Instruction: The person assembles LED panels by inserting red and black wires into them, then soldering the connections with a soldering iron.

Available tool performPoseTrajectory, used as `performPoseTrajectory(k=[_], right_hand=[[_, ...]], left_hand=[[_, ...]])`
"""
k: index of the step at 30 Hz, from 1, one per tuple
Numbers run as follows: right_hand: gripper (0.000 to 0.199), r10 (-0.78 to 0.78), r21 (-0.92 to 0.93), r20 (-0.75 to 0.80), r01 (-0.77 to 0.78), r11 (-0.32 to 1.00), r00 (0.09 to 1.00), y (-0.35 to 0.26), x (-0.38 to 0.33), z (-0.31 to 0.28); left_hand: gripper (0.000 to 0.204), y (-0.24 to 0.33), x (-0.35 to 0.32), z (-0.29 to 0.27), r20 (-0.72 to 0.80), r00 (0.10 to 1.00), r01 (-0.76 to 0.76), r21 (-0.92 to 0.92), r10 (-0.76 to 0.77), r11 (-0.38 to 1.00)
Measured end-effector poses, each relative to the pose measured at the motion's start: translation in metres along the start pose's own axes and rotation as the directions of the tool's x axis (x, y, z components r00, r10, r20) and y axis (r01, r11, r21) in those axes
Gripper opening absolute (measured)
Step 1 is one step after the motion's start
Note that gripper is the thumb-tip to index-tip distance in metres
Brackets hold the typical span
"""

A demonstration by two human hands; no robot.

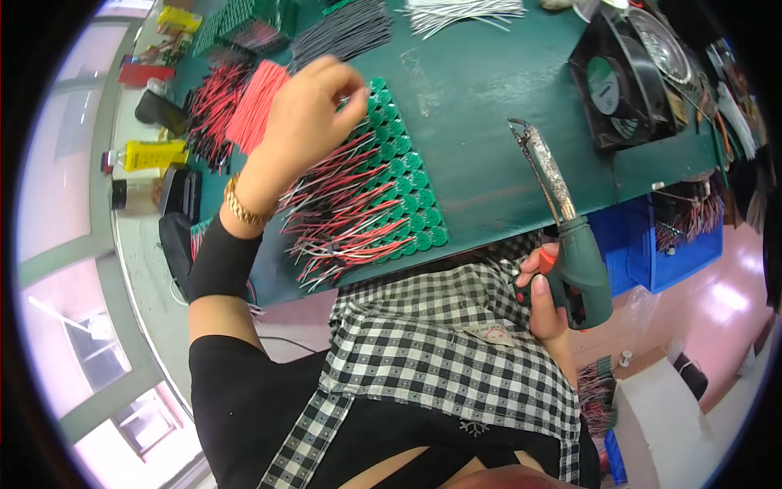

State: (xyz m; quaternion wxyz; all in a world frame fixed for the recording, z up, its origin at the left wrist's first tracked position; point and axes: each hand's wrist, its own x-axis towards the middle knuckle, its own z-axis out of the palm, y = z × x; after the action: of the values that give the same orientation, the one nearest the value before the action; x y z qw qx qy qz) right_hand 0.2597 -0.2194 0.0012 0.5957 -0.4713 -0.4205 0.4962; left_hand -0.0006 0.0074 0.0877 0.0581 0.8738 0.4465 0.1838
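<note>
My right hand (544, 303) grips a dark green soldering gun (590, 269) by its handle, in front of the table's near edge. Its crusted metal barrel and thin wire feeder point up and away from me. Over the far left corner of a panel of round green circuit boards (417, 196) is my left hand (319, 102), thumb and forefinger curled together; whatever they pinch does not show clearly. Red, black and white wires (346, 216) run from many of the boards and fan out leftward. A bundle of red wires (257, 104) lies beside my left wrist.
Black wires (346, 34) and white wires (464, 12) lie along the far side, near a green crate (252, 28). At the right stands a black fan (607, 85). A blue bin (680, 257) sits below the table's right side. Yellow bottles (151, 155) line the left ledge.
</note>
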Motion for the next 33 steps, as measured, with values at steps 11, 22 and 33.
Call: performPoseTrajectory(k=[11,22,33], right_hand=[[0.028,-0.023,0.010,0.009,0.023,1.000,1.000,-0.002,-0.016,-0.013],[0.013,0.110,0.027,-0.025,-0.109,0.994,0.994,-0.014,-0.013,-0.009],[0.025,-0.015,0.070,-0.080,0.020,0.997,0.997,0.001,-0.018,-0.013]], left_hand=[[0.012,0.004,0.153,0.107,0.014,0.927,-0.319,0.555,0.374,0.769],[0.013,0.001,0.157,0.081,-0.133,0.977,-0.168,0.012,0.168,0.986],[0.020,0.034,0.110,-0.012,0.333,0.665,-0.746,0.287,0.668,0.601]])
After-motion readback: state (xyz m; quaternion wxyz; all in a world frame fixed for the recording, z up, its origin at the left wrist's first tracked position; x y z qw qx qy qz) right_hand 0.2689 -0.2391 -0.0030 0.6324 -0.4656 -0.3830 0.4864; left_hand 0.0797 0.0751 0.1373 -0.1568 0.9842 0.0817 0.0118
